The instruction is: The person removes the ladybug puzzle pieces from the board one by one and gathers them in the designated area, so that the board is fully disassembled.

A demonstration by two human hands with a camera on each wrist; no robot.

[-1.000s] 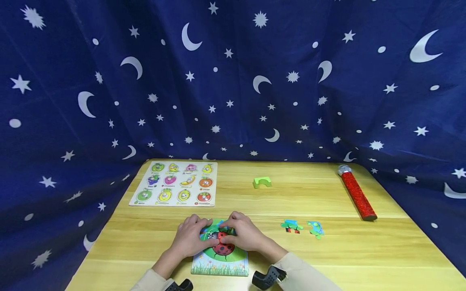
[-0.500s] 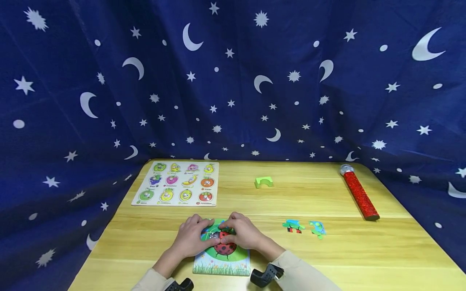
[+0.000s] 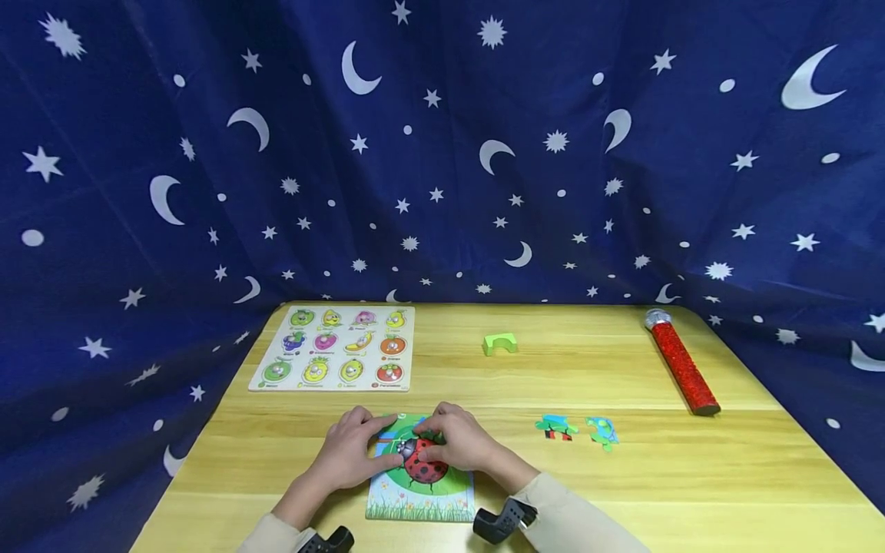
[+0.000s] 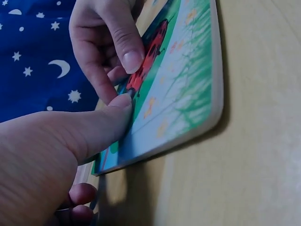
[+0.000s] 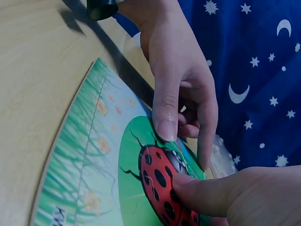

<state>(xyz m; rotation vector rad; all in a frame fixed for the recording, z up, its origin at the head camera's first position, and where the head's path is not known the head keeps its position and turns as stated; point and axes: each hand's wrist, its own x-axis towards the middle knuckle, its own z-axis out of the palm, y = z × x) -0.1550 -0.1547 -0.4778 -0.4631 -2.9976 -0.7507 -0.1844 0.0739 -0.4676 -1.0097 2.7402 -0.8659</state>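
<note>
A square ladybug jigsaw puzzle [image 3: 422,508] lies flat on the table in front of me, with grass and flowers along its near edge. My left hand [image 3: 346,452] holds its left side, thumb on the picture by the ladybug's head and fingers bent around the far left edge. My right hand [image 3: 465,439] grips from the other side. In the right wrist view its thumb [image 5: 188,184] lies on the red body of the ladybug [image 5: 162,176]; its index finger reaches the upper part. I cannot tell whether those fingers pinch a single piece. Two loose puzzle pieces [image 3: 556,427] [image 3: 603,432] lie to the right.
At the back left is a fruit peg puzzle board [image 3: 332,349]. A green arch block [image 3: 500,342] stands at the back middle, and a red glittery toy microphone [image 3: 681,365] lies at the right. A dark blue curtain [image 3: 442,153] with moons and stars hangs behind the table [image 3: 622,491].
My left hand has slid a little left, its thumb drawing away from the right thumb and baring more of the ladybug's head. The right hand stays nearly in place.
</note>
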